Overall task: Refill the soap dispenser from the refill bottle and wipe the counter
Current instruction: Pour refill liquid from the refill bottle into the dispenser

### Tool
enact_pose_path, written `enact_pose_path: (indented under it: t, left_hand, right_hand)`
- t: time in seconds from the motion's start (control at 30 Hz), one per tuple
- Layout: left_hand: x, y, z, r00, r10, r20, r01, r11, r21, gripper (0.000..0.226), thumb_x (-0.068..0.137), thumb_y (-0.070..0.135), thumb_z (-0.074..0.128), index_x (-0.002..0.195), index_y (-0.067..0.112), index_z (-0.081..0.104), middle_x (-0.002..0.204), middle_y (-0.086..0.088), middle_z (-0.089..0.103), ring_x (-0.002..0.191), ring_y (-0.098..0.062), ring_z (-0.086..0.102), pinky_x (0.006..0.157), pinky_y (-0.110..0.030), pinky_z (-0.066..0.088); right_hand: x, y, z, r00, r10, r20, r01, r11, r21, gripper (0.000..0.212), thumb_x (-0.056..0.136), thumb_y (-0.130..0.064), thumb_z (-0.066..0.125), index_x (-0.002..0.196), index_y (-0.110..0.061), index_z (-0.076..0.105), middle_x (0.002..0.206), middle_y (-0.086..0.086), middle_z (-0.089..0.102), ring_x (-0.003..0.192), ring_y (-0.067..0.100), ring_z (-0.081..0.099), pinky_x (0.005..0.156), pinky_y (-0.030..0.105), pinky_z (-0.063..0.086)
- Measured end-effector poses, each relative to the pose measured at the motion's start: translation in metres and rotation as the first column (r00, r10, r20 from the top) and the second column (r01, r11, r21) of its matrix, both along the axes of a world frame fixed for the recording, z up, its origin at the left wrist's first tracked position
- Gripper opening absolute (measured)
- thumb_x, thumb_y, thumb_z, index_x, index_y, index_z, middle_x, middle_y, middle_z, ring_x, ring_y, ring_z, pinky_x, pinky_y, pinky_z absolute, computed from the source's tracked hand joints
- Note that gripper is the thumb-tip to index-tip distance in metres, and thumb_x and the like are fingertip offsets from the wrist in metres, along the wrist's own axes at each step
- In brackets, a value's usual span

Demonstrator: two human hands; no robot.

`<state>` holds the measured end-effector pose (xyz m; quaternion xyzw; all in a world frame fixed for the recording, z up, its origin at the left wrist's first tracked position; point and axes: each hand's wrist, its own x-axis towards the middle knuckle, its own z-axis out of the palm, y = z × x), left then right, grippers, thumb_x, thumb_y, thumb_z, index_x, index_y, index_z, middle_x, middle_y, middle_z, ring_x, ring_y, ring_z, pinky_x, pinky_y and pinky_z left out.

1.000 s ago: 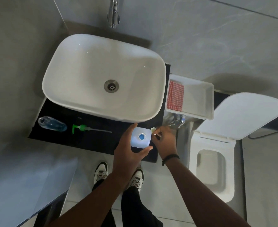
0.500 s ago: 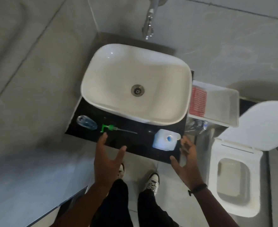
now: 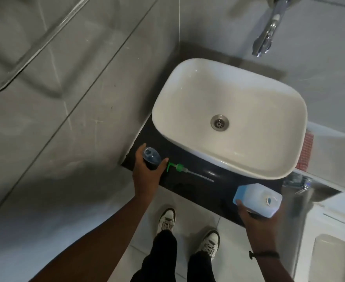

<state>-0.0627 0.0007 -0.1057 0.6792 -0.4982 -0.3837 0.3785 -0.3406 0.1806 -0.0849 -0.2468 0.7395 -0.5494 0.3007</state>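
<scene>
A clear soap dispenser bottle (image 3: 151,155) with its top open stands at the left end of the black counter (image 3: 198,189). My left hand (image 3: 148,173) is wrapped around it from the near side. Its green pump (image 3: 179,167) with a long tube lies flat on the counter just right of that hand. At the counter's right front edge my right hand (image 3: 253,215) grips the pale blue refill bottle (image 3: 257,199) from below; the bottle's small opening faces up with no cap on it.
A white basin (image 3: 187,94) fills the back of the counter, with a chrome tap (image 3: 266,35) above it. A white tray holding a red checked cloth (image 3: 305,151) sits to the right. A toilet (image 3: 334,257) stands at bottom right. My shoes are on the tiled floor.
Both hands were open and free half a second ago. Now the left one has closed on the dispenser bottle and the right one on the refill bottle. The view has swung left.
</scene>
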Motion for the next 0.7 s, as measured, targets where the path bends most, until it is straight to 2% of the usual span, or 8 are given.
enact_pose_path:
  t: [0.07, 0.13, 0.23, 0.3, 0.4, 0.43, 0.53, 0.7]
  left_hand:
    - [-0.001, -0.002, -0.003, 1.0, 0.013, -0.002, -0.013, 1.0, -0.024, 0.073, 0.078, 0.042, 0.097, 0.139, 0.039, 0.056, 0.133, 0.008, 0.07, 0.118, -0.004, 0.068, 0.09, -0.007, 0.055]
    - [0.002, 0.0, -0.001, 1.0, 0.005, -0.003, -0.006, 0.998, -0.065, 0.064, 0.076, 0.049, 0.095, 0.129, 0.039, 0.06, 0.122, 0.014, 0.072, 0.112, -0.001, 0.07, 0.09, -0.014, 0.058]
    - [0.005, 0.003, 0.012, 0.996, -0.086, -0.008, 0.084, 0.99, -0.113, 0.061, 0.076, 0.05, 0.093, 0.127, 0.035, 0.063, 0.119, 0.017, 0.07, 0.113, -0.003, 0.07, 0.088, -0.012, 0.056]
    - [0.005, 0.007, 0.024, 0.987, -0.161, -0.031, 0.157, 0.982, -0.103, 0.066, 0.076, 0.041, 0.097, 0.132, 0.032, 0.063, 0.123, 0.014, 0.07, 0.116, -0.007, 0.07, 0.088, -0.011, 0.056]
    - [0.0, 0.017, 0.048, 0.967, -0.252, -0.03, 0.247, 0.962, -0.115, 0.073, 0.074, 0.034, 0.099, 0.137, 0.029, 0.064, 0.126, 0.013, 0.071, 0.118, -0.003, 0.068, 0.089, -0.008, 0.053]
    - [-0.002, 0.02, 0.057, 0.96, -0.278, -0.031, 0.273, 0.955, -0.115, 0.074, 0.073, 0.034, 0.1, 0.137, 0.029, 0.064, 0.126, 0.013, 0.071, 0.119, -0.002, 0.068, 0.09, -0.007, 0.052]
    - [-0.007, 0.029, 0.083, 0.945, -0.325, -0.026, 0.321, 0.941, -0.104, 0.072, 0.073, 0.035, 0.1, 0.136, 0.032, 0.064, 0.124, 0.017, 0.07, 0.118, 0.001, 0.067, 0.09, -0.005, 0.05]
    - [-0.01, 0.036, 0.112, 0.93, -0.366, 0.018, 0.366, 0.924, -0.109, 0.074, 0.071, 0.038, 0.097, 0.132, 0.05, 0.057, 0.119, 0.023, 0.068, 0.113, 0.004, 0.066, 0.088, -0.003, 0.047]
  right_hand:
    - [0.002, -0.002, 0.002, 0.997, 0.013, -0.072, -0.014, 1.0, -0.01, 0.081, 0.063, -0.046, 0.098, 0.128, -0.044, 0.051, 0.111, -0.036, 0.062, 0.109, -0.013, 0.063, 0.076, 0.001, 0.052]
    - [0.004, -0.007, 0.011, 0.987, 0.043, -0.156, -0.044, 0.999, 0.001, 0.08, 0.06, -0.034, 0.095, 0.125, -0.048, 0.049, 0.111, -0.035, 0.061, 0.109, -0.016, 0.061, 0.079, -0.002, 0.049]
    - [0.005, -0.014, 0.034, 0.958, 0.134, -0.254, -0.131, 0.991, 0.029, 0.082, 0.056, -0.025, 0.091, 0.127, -0.026, 0.051, 0.112, -0.006, 0.061, 0.112, -0.017, 0.058, 0.088, -0.003, 0.045]
    - [0.009, -0.017, 0.055, 0.917, 0.233, -0.324, -0.233, 0.972, 0.04, 0.086, 0.056, -0.028, 0.092, 0.13, -0.012, 0.05, 0.117, 0.002, 0.058, 0.118, -0.019, 0.054, 0.096, -0.003, 0.042]
    - [0.019, -0.029, 0.092, 0.892, 0.339, -0.299, -0.35, 0.937, 0.018, 0.091, 0.061, -0.049, 0.097, 0.135, -0.035, 0.048, 0.128, -0.015, 0.059, 0.123, -0.007, 0.057, 0.099, 0.003, 0.045]
    - [0.022, -0.034, 0.103, 0.88, 0.371, -0.297, -0.388, 0.922, 0.005, 0.094, 0.059, -0.043, 0.099, 0.136, -0.039, 0.047, 0.13, -0.022, 0.058, 0.123, -0.004, 0.058, 0.097, 0.004, 0.046]
    - [0.024, -0.051, 0.136, 0.795, 0.476, -0.376, -0.488, 0.87, 0.071, 0.1, 0.057, -0.022, 0.101, 0.14, -0.041, 0.048, 0.132, -0.022, 0.057, 0.125, 0.006, 0.058, 0.096, 0.011, 0.051]
    - [0.023, -0.078, 0.184, 0.569, 0.599, -0.564, -0.574, 0.78, 0.249, 0.092, 0.058, -0.03, 0.092, 0.137, -0.037, 0.047, 0.121, -0.016, 0.053, 0.111, 0.011, 0.053, 0.091, 0.033, 0.052]
